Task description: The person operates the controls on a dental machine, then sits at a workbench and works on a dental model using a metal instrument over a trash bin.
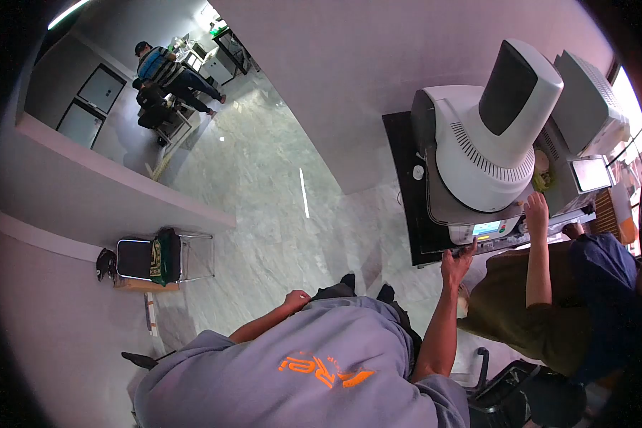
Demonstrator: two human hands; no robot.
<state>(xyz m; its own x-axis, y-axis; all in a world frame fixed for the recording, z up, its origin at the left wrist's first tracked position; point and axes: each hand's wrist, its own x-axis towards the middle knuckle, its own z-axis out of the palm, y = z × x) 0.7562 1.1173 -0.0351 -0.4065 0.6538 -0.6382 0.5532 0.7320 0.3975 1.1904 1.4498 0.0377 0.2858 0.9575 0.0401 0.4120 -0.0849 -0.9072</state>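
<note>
Weight is what we would expect first from the white machine (481, 157), which stands to our right on the black-topped desk (399, 139), its broad base carrying a tall tilted head. We judge its casing stiff, smooth and rather slippery, with little to grip; if it had to be shifted, we would take it low by the base from both sides, never by the head.

Control panel (461, 234) and lit screen (486, 228) face us along its near edge. We take these for the delicate part, suited to a light fingertip rather than a grasp. Our right hand (455, 267) is there, index finger stretched out to the panel's lower edge, thumb apart, the fingers closed round nothing that we can see; whether the tip presses, we cannot tell. Our left hand (296, 299) rests by our thigh, its fingers bent, and we cannot tell if they hold anything. A co-worker's hand (536, 207) is raised just beside the machine's right side.
</note>
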